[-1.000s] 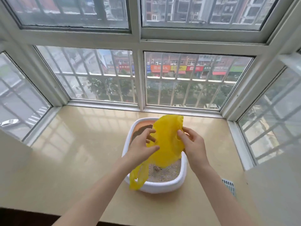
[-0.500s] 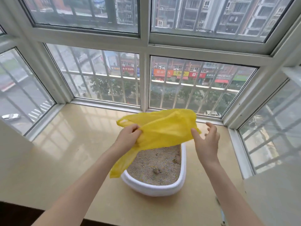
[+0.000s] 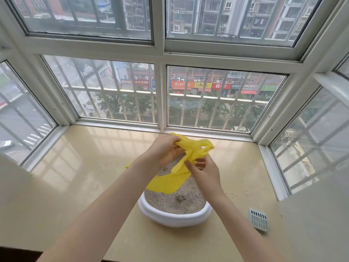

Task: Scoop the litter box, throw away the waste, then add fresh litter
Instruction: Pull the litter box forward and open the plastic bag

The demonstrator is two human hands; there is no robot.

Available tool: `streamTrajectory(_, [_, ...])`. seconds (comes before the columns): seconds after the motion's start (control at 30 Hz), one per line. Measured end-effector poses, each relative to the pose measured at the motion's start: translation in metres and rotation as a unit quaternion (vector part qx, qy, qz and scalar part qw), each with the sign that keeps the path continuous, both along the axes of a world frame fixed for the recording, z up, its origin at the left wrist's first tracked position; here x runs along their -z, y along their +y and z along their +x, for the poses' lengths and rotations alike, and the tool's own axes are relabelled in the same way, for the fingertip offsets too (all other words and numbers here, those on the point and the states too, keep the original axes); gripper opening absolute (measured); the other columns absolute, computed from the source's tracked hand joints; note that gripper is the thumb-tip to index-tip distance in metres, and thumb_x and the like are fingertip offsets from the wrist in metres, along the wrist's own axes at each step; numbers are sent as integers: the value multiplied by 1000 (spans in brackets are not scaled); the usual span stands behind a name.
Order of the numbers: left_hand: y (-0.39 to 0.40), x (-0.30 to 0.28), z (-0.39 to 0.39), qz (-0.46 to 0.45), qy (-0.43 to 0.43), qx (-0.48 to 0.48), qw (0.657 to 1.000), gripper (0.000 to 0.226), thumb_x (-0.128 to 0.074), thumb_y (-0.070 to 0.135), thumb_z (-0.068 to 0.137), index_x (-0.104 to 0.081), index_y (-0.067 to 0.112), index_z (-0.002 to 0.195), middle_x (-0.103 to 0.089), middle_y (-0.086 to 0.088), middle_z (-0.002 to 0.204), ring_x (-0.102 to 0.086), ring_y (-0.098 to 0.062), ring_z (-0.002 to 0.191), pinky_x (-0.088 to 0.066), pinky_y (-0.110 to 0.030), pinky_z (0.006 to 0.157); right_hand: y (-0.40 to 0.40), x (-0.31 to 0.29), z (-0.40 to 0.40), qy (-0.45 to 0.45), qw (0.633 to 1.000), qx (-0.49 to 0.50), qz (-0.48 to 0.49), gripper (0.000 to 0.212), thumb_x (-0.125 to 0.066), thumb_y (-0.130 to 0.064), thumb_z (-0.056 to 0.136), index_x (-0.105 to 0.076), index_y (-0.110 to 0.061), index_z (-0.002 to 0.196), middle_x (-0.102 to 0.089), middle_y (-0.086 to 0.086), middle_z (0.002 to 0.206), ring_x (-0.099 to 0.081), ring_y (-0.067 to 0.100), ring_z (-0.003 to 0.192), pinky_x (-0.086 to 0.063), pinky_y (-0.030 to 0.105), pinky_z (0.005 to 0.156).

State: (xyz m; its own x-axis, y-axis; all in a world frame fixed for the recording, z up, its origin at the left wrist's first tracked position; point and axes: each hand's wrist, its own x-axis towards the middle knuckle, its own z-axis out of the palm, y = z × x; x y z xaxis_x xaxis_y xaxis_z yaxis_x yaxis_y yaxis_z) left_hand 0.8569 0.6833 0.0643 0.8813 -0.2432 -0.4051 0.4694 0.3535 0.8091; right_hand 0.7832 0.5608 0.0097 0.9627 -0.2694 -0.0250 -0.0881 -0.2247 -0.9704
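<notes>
Beige windowsill (image 3: pixel 79 167) carries our litter box (image 3: pixel 175 217) at six o'clock; left hand (image 3: pixel 164 150) and right hand (image 3: pixel 204 172) both pinch the yellow bag (image 3: pixel 168 183) above it. Fumbling risks dropping it into litter.

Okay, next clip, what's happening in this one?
A person stands at a bay-window ledge working a yellow plastic bag with both hands above a white litter box. The left hand grips the bag's upper part while the right hand pinches it lower down, apparently to open it. The box holds grey litter with a clump showing, so nothing looks scooped yet. A slotted light-blue scoop lies untouched on the ledge to the right of the box.
</notes>
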Motion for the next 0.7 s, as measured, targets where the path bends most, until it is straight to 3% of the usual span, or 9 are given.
streamTrajectory(0.07, [2, 1, 0, -41, 25, -3, 999, 16, -42, 6, 98, -53, -1, 89, -59, -17, 84, -68, -24, 66, -60, -36, 65, -1, -2, 5, -22, 999, 30, 14, 10, -63, -17, 91, -64, -15, 81, -67, 6, 84, -61, 17, 73, -47, 16, 62])
streamTrajectory(0.1, [4, 5, 1, -10, 15, -8, 1000, 13, -44, 12, 98, -52, 3, 92, -60, -16, 88, -67, -25, 71, -59, -38, 72, -3, -3, 8, -20, 998, 33, 40, 13, -61, -13, 92, -65, -11, 80, -67, 11, 82, -60, 19, 72, -50, 26, 67])
streamTrajectory(0.2, [15, 18, -5, 239, -101, 44, 965, 12, -59, 26, 92, -53, 16, 95, -63, -7, 95, -62, -18, 79, -52, -34, 77, -10, -4, 14, 7, 990, 33, 140, 11, -59, -4, 91, -66, -2, 83, -65, 19, 80, -62, 25, 73, -54, 43, 73])
streamTrajectory(0.3, [15, 40, -21, 380, -180, 136, 897, 29, -73, 44, 77, -58, 24, 92, -63, 11, 89, -59, -8, 82, -45, -24, 67, -12, -3, 15, 25, 975, 9, 220, 9, -57, 1, 89, -66, 4, 90, -66, 18, 85, -64, 25, 76, -57, 31, 66])
streamTrajectory(0.4, [16, 55, -28, 393, -227, 101, 885, 10, -68, 25, 82, -63, 19, 76, -56, 14, 65, -52, -9, 67, -36, -15, 53, -12, 1, 13, 21, 968, -6, 250, 13, -55, 3, 89, -63, 1, 98, -66, 14, 87, -66, 24, 77, -55, 30, 64])
streamTrajectory(0.47, [24, 58, -26, 374, -196, 38, 906, 13, -58, 14, 86, -67, 13, 77, -57, 13, 61, -51, -6, 62, -38, -12, 53, -15, 4, 11, 20, 962, 13, 271, 11, -56, 1, 90, -65, -3, 95, -66, 12, 84, -64, 23, 74, -54, 33, 62])
streamTrajectory(0.57, [39, 58, -22, 158, -51, -36, 985, 20, -47, 0, 92, -67, 4, 93, -70, -3, 71, -65, -15, 64, -54, -25, 60, -26, 5, 12, 66, 937, 53, 339, 13, -54, 5, 91, -66, 1, 88, -65, 13, 74, -60, 23, 67, -54, 28, 55])
streamTrajectory(0.6, [44, 56, -20, 91, -6, -55, 994, 20, -45, -2, 94, -65, 1, 94, -70, -8, 70, -67, -19, 62, -55, -29, 56, -29, 4, 13, 83, 920, 50, 379, 12, -52, 4, 92, -65, 4, 91, -66, 13, 74, -62, 21, 67, -55, 26, 56])
streamTrajectory(0.7, [59, 53, -14, 24, 49, -71, 996, 27, -41, 1, 97, -62, 4, 82, -64, -9, 62, -63, -14, 49, -50, -21, 46, -41, 1, 16, 151, 876, 33, 456, 16, -48, -2, 96, -62, 4, 95, -67, 12, 78, -66, 15, 63, -58, 23, 57])
